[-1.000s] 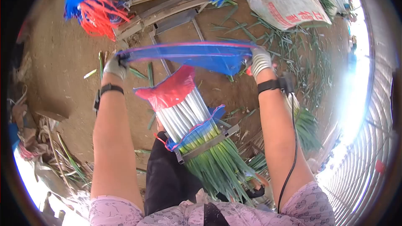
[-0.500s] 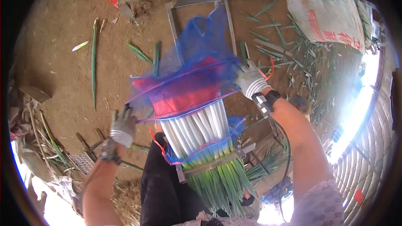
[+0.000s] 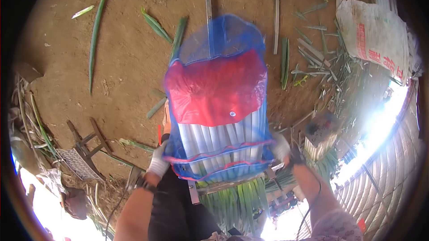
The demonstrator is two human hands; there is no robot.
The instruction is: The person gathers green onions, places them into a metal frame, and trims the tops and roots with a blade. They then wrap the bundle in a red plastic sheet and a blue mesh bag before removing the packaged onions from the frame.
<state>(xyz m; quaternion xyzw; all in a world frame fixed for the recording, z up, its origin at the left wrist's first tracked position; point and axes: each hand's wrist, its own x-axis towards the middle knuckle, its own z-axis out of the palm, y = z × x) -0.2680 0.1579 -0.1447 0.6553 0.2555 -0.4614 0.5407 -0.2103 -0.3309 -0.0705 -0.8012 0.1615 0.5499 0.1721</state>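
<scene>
A bundle of green onions (image 3: 214, 142) lies in front of me, white stalks away from me and green leaves (image 3: 239, 198) towards me. Red plastic sheeting (image 3: 219, 89) wraps the far end of the stalks. Over the bundle lies a blue mesh bag (image 3: 239, 31), its pink-edged mouth across the lower part of the white stalks. My gloved left hand (image 3: 158, 160) is closed on the left side of the bag's mouth. On the other side, my gloved right hand (image 3: 281, 147) grips the mesh; its fingertips are partly hidden.
A metal frame (image 3: 276, 20) stands beyond the bag. Loose leaves (image 3: 99, 35) are scattered on the dirt floor. At upper right lies a white woven sack (image 3: 373, 35) with red print. A small woven-seat stool (image 3: 80, 163) is at left, and a curved ribbed wall (image 3: 380, 169) at right.
The mesh bag has come down over the red sheeting and white stalks. Both hands have moved towards me, and the left hand, formerly at the bag's loose edge, now grips its side.
</scene>
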